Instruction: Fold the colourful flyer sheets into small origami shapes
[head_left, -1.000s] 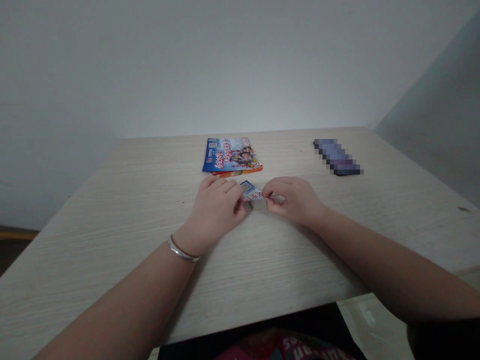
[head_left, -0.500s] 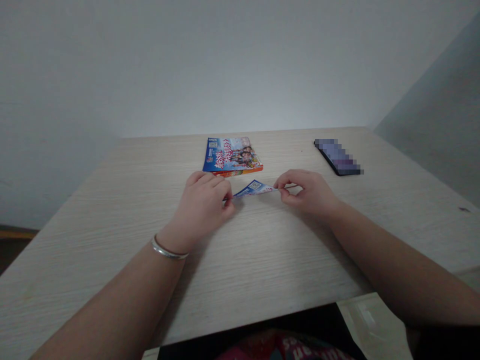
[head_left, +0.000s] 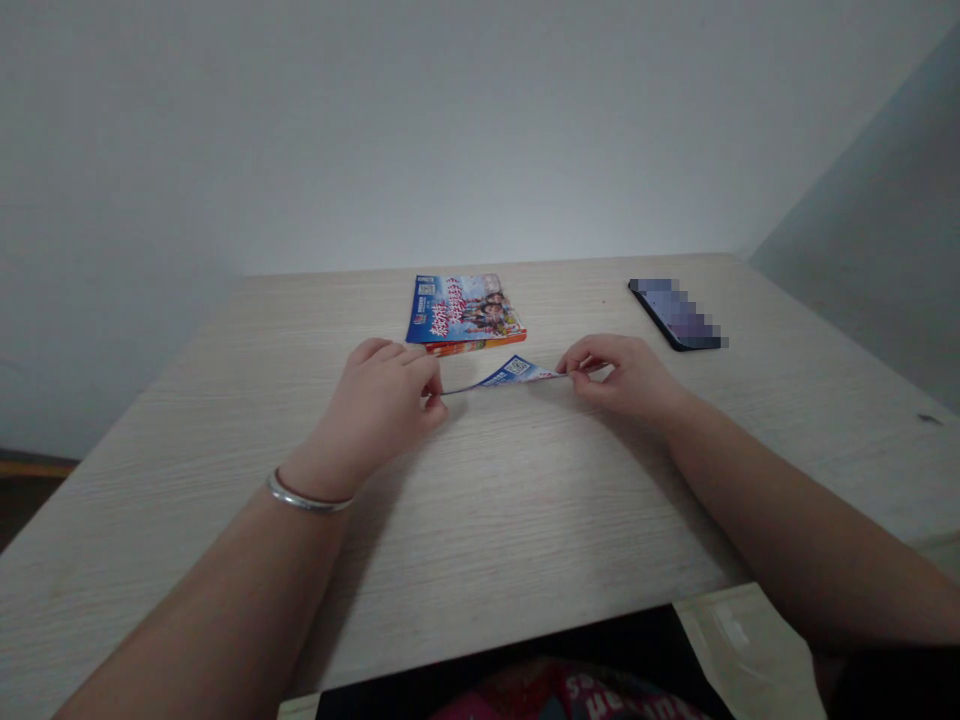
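Observation:
A blue and white printed paper sheet (head_left: 514,372) with a QR code is stretched between my two hands, seen nearly edge-on, its far corner raised. My left hand (head_left: 394,390) pinches the left end of it between thumb and fingers; a silver bangle circles that wrist. At the right end, my right hand (head_left: 619,375) grips the paper the same way, and a thin edge shows past its fingers. Just beyond the left hand lies a stack of printed leaflets (head_left: 465,308), blue on top with an orange edge below.
A dark phone (head_left: 675,315), its screen blurred out, lies at the back right of the pale wooden table (head_left: 480,520). Behind the table stands a white wall (head_left: 480,130). Patterned red cloth (head_left: 570,695) shows at the bottom, below the table's near edge.
My left hand has slid left along the paper's edge, so more of that edge shows. My right hand has shifted slightly right. The leaflets and phone have stayed put.

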